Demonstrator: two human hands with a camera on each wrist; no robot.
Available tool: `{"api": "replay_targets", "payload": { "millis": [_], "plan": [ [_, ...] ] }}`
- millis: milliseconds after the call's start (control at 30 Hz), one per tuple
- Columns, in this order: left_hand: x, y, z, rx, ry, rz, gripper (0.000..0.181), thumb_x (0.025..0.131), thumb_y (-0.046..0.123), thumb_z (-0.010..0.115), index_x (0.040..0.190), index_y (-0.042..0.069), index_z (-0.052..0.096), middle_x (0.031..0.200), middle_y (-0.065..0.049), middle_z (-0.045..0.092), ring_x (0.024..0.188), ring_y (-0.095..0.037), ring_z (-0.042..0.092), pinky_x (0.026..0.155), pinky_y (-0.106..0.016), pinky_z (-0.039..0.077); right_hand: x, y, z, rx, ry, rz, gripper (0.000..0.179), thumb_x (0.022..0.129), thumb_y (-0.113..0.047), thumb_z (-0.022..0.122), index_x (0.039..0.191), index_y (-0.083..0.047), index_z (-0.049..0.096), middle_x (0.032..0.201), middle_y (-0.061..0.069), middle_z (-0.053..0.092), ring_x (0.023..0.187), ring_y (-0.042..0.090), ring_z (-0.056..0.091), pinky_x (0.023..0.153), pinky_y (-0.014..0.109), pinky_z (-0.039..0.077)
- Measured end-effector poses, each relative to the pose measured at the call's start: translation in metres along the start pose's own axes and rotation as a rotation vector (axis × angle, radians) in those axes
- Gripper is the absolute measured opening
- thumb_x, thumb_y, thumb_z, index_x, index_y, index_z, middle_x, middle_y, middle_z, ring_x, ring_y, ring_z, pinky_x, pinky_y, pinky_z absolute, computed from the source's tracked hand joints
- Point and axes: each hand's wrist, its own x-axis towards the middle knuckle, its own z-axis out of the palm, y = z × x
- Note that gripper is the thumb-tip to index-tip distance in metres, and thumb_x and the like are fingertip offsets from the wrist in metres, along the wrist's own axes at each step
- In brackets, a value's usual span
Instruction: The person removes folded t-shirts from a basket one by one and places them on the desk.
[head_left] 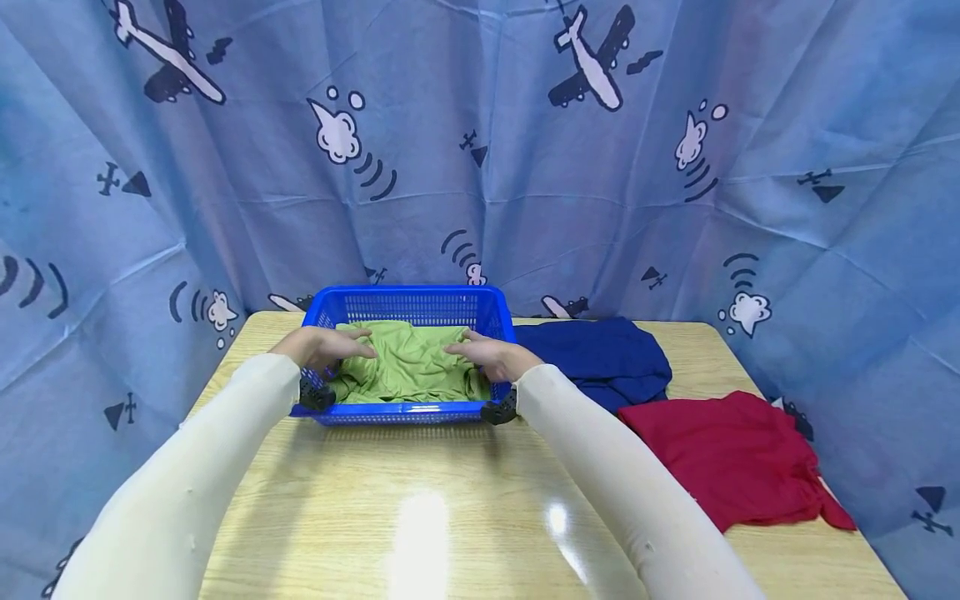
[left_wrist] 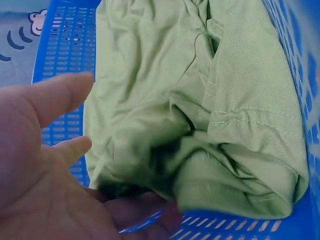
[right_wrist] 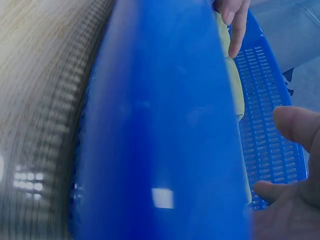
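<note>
A light green folded garment (head_left: 411, 360) lies inside a blue perforated plastic basket (head_left: 408, 409). Both hands reach in over the near rim, one at either end of the garment. My left hand (head_left: 322, 345) has thumb and fingers spread; in the left wrist view its lower fingers (left_wrist: 135, 210) pass by the garment's folded lower edge, their tips partly hidden. Stitched hems show on the cloth there. My right hand (head_left: 497, 358) has its thumb and fingers extended over the garment's right end. Much of the right wrist view is blocked by the basket's rim (right_wrist: 185, 120).
A dark blue cloth (head_left: 600, 358) lies just right of the basket. Nearer and farther right, a red garment (head_left: 738, 458) is spread toward the table's right edge. Behind the wooden table (head_left: 360, 500) hangs a blue curtain (head_left: 420, 208) with airplane prints.
</note>
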Motion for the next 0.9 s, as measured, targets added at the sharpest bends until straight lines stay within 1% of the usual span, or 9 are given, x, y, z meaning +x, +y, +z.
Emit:
{"api": "replay_targets", "payload": {
  "millis": [100, 233, 367, 433, 500, 633, 733, 833, 900],
  "plan": [
    [-0.001, 0.004, 0.000, -0.013, 0.002, -0.018, 0.075, 0.108, 0.038, 0.039, 0.164, 0.014, -0.006, 0.168, -0.025, -0.010, 0.154, -0.052, 0.005, 0.122, -0.064, 0.023, 0.001, 0.001, -0.001, 0.013, -0.028, -0.006, 0.083, 0.104, -0.033, 0.054, 0.165, -0.022, -0.001, 0.172, 0.009, -0.007, 0.159, 0.034, -0.001, 0.127, 0.058, 0.014],
    [0.000, 0.010, 0.003, 0.011, -0.014, -0.028, 0.066, 0.109, 0.036, 0.036, 0.164, 0.010, 0.010, 0.169, -0.024, 0.003, 0.154, -0.048, 0.015, 0.121, -0.058, 0.031, 0.001, 0.001, -0.001, -0.004, -0.041, -0.024, 0.080, 0.105, -0.032, 0.053, 0.165, -0.023, 0.001, 0.172, 0.008, -0.008, 0.159, 0.033, 0.000, 0.127, 0.058, 0.014],
    [0.005, 0.014, 0.007, 0.113, -0.012, -0.007, 0.061, 0.109, 0.035, 0.036, 0.161, 0.007, 0.023, 0.168, -0.024, 0.011, 0.154, -0.048, 0.013, 0.123, -0.061, 0.024, 0.001, 0.002, -0.001, -0.070, -0.038, -0.065, 0.075, 0.104, -0.027, 0.054, 0.165, -0.021, 0.011, 0.172, 0.007, -0.011, 0.159, 0.034, 0.001, 0.128, 0.056, 0.012],
    [0.007, 0.015, 0.010, 0.141, -0.005, 0.000, 0.059, 0.109, 0.034, 0.038, 0.160, 0.006, 0.027, 0.167, -0.025, 0.014, 0.154, -0.049, 0.013, 0.123, -0.062, 0.022, 0.001, 0.003, 0.000, -0.107, -0.025, -0.077, 0.070, 0.103, -0.023, 0.057, 0.163, -0.019, 0.021, 0.172, 0.008, -0.010, 0.159, 0.034, 0.005, 0.128, 0.053, 0.017],
    [0.008, 0.013, 0.012, 0.129, 0.006, 0.012, 0.058, 0.108, 0.032, 0.042, 0.158, 0.004, 0.032, 0.166, -0.026, 0.019, 0.154, -0.047, 0.016, 0.123, -0.060, 0.024, 0.002, 0.004, 0.002, -0.128, -0.011, -0.081, 0.065, 0.102, -0.019, 0.060, 0.160, -0.017, 0.031, 0.172, 0.009, -0.006, 0.158, 0.034, 0.013, 0.126, 0.051, 0.024],
    [0.009, 0.009, 0.012, 0.078, 0.075, 0.087, 0.056, 0.106, 0.026, 0.050, 0.152, -0.003, 0.040, 0.161, -0.028, 0.031, 0.147, -0.041, 0.035, 0.120, -0.051, 0.036, 0.003, 0.004, 0.004, -0.165, 0.024, -0.108, 0.060, 0.100, -0.015, 0.062, 0.156, -0.014, 0.041, 0.172, 0.011, 0.006, 0.154, 0.032, 0.026, 0.122, 0.047, 0.033],
    [0.008, 0.006, 0.008, 0.046, 0.168, 0.170, 0.055, 0.103, 0.022, 0.055, 0.149, -0.007, 0.044, 0.157, -0.029, 0.039, 0.128, -0.030, 0.054, 0.105, -0.038, 0.049, 0.003, 0.001, 0.003, -0.184, 0.058, -0.146, 0.060, 0.100, -0.015, 0.063, 0.156, -0.013, 0.041, 0.171, 0.012, 0.014, 0.154, 0.033, 0.027, 0.123, 0.048, 0.032],
    [0.004, 0.005, 0.003, 0.028, 0.257, 0.218, 0.058, 0.100, 0.020, 0.062, 0.149, -0.006, 0.044, 0.157, -0.031, 0.037, 0.106, -0.017, 0.059, 0.086, -0.025, 0.051, 0.002, -0.002, 0.002, -0.186, 0.091, -0.177, 0.061, 0.099, -0.016, 0.063, 0.156, -0.014, 0.041, 0.170, 0.012, 0.016, 0.155, 0.033, 0.023, 0.123, 0.049, 0.031],
    [0.001, 0.004, -0.001, 0.006, 0.293, 0.229, 0.062, 0.097, 0.018, 0.065, 0.151, -0.004, 0.042, 0.159, -0.032, 0.032, 0.098, -0.014, 0.061, 0.080, -0.022, 0.051, 0.000, -0.004, 0.000, -0.178, 0.098, -0.183, 0.062, 0.099, -0.016, 0.064, 0.156, -0.015, 0.040, 0.171, 0.012, 0.015, 0.157, 0.033, 0.019, 0.124, 0.049, 0.030]
  ]
}}
